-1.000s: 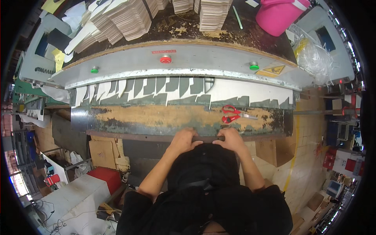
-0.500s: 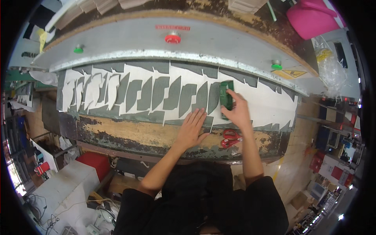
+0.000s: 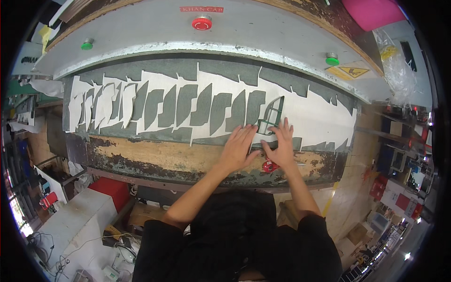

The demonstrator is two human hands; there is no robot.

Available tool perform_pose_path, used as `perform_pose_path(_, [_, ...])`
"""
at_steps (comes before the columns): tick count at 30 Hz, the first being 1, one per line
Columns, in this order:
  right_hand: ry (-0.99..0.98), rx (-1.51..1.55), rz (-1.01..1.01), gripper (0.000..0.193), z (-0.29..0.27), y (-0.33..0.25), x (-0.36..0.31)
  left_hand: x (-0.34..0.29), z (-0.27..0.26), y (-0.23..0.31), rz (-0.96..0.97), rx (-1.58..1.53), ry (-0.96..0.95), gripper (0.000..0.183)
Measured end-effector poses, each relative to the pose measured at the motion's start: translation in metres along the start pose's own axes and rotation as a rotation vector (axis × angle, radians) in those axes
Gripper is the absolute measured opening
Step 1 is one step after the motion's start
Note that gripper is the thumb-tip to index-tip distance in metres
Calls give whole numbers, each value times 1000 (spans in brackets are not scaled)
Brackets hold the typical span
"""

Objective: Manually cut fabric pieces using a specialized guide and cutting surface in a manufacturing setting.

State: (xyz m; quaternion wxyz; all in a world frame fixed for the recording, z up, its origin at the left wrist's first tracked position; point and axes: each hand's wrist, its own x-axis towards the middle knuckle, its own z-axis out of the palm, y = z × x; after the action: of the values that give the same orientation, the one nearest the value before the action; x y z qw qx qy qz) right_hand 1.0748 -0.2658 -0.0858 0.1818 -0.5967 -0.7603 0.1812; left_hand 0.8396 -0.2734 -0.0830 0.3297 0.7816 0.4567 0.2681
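Note:
A green-edged cutting die (image 3: 276,113) lies on a white sheet (image 3: 319,120) of material with several cut-out shapes. Dark grey board shows through the holes. My left hand (image 3: 238,145) lies flat with fingers stretched, its fingertips beside the die's near left corner. Fingers apart, my right hand (image 3: 281,144) is at the die's near right end, its fingertips touching or close to the edge. Red-handled scissors (image 3: 269,166) lie on the worn wooden edge below, partly covered by my right hand.
Behind the sheet runs a grey machine beam (image 3: 263,35) with a red push button (image 3: 202,22) and green buttons (image 3: 332,59) toward its ends. Loose white pieces (image 3: 107,105) lie at the left of the sheet. A pink container (image 3: 373,13) stands at the far right.
The die has been turned and set down on the sheet, and my right hand has released it and come nearer. My left hand has shifted right toward it. The view has tilted downward.

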Motion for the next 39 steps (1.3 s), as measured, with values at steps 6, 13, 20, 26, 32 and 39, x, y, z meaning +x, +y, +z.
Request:
perform_pose_path(6, [107, 195, 30, 26, 5, 21, 4, 10, 21, 5, 15, -9, 16, 86])
perform_pose_path(13, [94, 190, -5, 24, 0, 20, 5, 11, 16, 7, 48, 58, -5, 86])
perform_pose_path(20, [72, 182, -8, 27, -8, 20, 3, 11, 10, 15, 91, 79, 20, 75])
perform_pose_path(26, [115, 348, 20, 29, -76, 10, 18, -56, -14, 36, -16, -55, -18, 44])
perform_pose_path(32, [274, 366, 103, 40, -169, 8, 68, -120, -19, 57, -93, 132, -173, 34])
perform_pose_path(39, [173, 368, 53, 31, -140, 10, -27, -151, 6, 79, -68, 228, 62, 46])
